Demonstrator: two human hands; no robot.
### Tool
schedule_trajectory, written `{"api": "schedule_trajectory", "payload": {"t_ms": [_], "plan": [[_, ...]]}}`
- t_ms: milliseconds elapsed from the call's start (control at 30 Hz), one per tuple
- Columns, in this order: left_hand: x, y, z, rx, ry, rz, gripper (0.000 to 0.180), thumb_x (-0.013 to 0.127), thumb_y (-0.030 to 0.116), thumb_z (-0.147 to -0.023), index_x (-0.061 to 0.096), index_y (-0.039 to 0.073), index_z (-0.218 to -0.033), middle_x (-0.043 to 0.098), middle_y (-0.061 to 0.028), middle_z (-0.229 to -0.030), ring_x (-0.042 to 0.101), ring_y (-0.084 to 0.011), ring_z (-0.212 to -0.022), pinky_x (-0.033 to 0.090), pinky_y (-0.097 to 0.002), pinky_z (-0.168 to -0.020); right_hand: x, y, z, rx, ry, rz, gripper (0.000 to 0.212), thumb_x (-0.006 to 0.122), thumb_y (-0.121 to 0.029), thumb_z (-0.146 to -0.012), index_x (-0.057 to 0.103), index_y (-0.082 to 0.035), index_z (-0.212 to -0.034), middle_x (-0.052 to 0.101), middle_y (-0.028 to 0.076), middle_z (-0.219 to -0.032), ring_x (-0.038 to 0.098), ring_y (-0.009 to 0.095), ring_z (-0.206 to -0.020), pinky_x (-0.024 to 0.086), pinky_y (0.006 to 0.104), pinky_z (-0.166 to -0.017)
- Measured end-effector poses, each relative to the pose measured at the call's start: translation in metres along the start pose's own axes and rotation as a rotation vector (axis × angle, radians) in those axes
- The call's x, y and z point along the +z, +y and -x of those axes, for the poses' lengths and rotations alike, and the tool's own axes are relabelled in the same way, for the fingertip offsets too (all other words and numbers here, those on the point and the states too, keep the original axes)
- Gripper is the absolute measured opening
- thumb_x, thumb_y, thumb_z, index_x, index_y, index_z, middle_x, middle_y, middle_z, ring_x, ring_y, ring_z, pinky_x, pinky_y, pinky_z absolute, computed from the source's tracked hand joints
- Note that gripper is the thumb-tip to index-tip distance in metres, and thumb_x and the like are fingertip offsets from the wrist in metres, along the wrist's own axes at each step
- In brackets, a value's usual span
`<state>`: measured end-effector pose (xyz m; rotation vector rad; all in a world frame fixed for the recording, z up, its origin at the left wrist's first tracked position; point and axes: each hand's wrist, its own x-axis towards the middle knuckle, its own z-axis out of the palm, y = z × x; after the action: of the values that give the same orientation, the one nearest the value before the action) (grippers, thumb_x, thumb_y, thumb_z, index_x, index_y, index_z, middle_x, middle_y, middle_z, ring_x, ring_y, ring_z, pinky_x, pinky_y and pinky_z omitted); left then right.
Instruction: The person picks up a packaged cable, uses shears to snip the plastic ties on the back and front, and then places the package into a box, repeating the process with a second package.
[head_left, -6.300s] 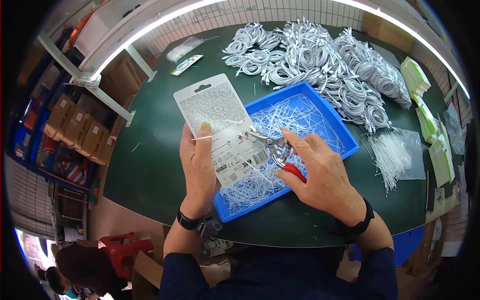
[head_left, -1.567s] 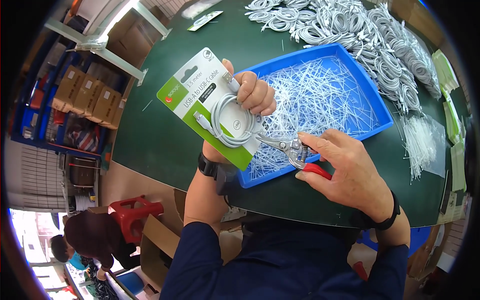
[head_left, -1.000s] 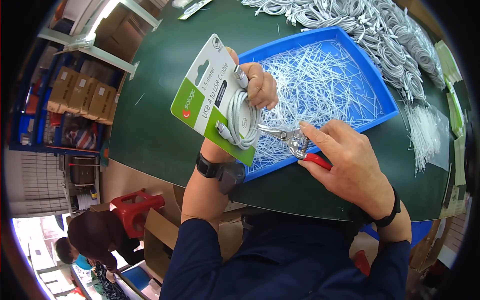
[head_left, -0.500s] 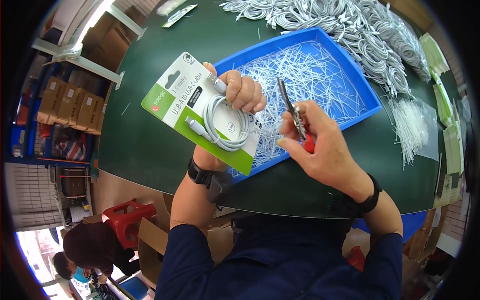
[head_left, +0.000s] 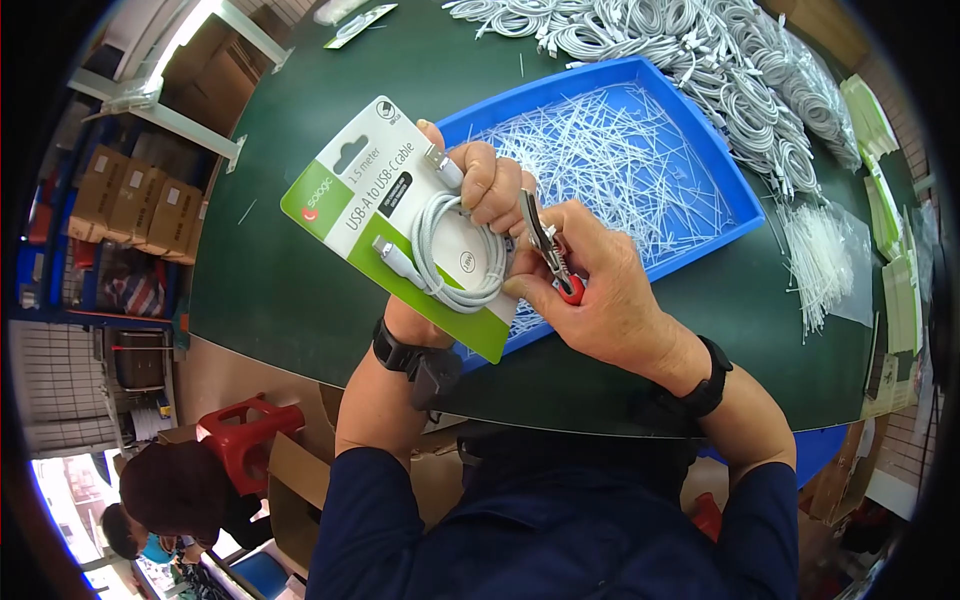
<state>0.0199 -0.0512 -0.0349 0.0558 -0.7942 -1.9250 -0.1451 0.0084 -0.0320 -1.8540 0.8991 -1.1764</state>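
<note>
My left hand [head_left: 490, 187] grips a green and white cable packaging card [head_left: 335, 205] by its right side, tilted above a tray. A coiled pale USB cable [head_left: 425, 250] lies against the card's face, with both plugs showing. In my right hand [head_left: 615, 295] is a pair of small cutting pliers [head_left: 545, 243] with a red handle, jaws pointing up. My right thumb and fingertips are at the card's right edge, beside the coil; whether they pinch a tie end there I cannot make out. The pliers' tip is close to my left fingers.
Under my hands stands a blue tray [head_left: 742, 212] full of loose white cable ties [head_left: 630, 150]. Many coiled cables [head_left: 640, 30] are heaped at the far right, with a bundle of ties [head_left: 820, 265] nearer. Another packaged card [head_left: 360, 25] lies far left. A person [head_left: 180, 500] sits lower left.
My right hand with the cutting pliers has moved left, from over the tray to the card's right edge. The card in my left hand has hardly shifted.
</note>
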Motion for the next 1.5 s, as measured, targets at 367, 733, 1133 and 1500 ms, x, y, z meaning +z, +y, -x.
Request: {"api": "schedule_trajectory", "payload": {"t_ms": [367, 733, 1133, 1500], "plan": [[-0.005, 0.037, -0.005, 0.199, -0.085, -0.177, 0.061, 0.015, 0.053, -0.110, 0.042, 0.014, -0.072, 0.037, 0.0018, -0.064, 0.033, -0.0145, -0.063, 0.035, -0.0312, -0.064, -0.047, 0.011, 0.005, 0.113, 0.044, 0.126, 0.028, 0.072, 0.002, -0.085, 0.054, -0.002, -0.106, 0.066, 0.006, -0.083, 0.064, 0.012, -0.075, 0.052, 0.0281, -0.072], [0.001, 0.082, 0.102, 0.377, 0.049, -0.484, 0.065, 0.018, 0.055, -0.109, 0.048, 0.011, -0.072, 0.045, -0.0030, -0.058, 0.045, -0.0179, -0.056, 0.043, -0.0344, -0.062, -0.092, 0.042, 0.030, 0.025, 0.231, 0.419, 0.032, 0.070, 0.003, -0.082, 0.055, 0.000, -0.110, 0.067, 0.008, -0.092, 0.063, 0.018, -0.074, 0.050, 0.0294, -0.072], [-0.030, 0.113, 0.312, 0.821, 1.152, -0.872, 0.066, 0.027, 0.057, -0.108, 0.052, 0.007, -0.074, 0.052, -0.0069, -0.065, 0.052, -0.0182, -0.061, 0.050, -0.0332, -0.063, -0.103, 0.050, 0.023, 0.121, 0.282, 0.283, 0.031, 0.069, 0.004, -0.083, 0.055, 0.000, -0.110, 0.063, 0.004, -0.090, 0.057, 0.009, -0.076, 0.048, 0.0252, -0.071], [-0.106, 0.189, 0.057, 0.258, 0.825, -1.635, 0.024, 0.058, 0.025, -0.102, 0.059, 0.002, -0.106, 0.060, -0.0046, -0.091, 0.060, -0.0117, -0.080, 0.053, -0.0254, -0.066, -0.102, 0.042, 0.037, -0.056, 0.433, 0.613, 0.045, 0.076, 0.001, -0.078, 0.058, 0.000, -0.119, 0.063, 0.011, -0.092, 0.063, 0.022, -0.078, 0.051, 0.0305, -0.073]]}}
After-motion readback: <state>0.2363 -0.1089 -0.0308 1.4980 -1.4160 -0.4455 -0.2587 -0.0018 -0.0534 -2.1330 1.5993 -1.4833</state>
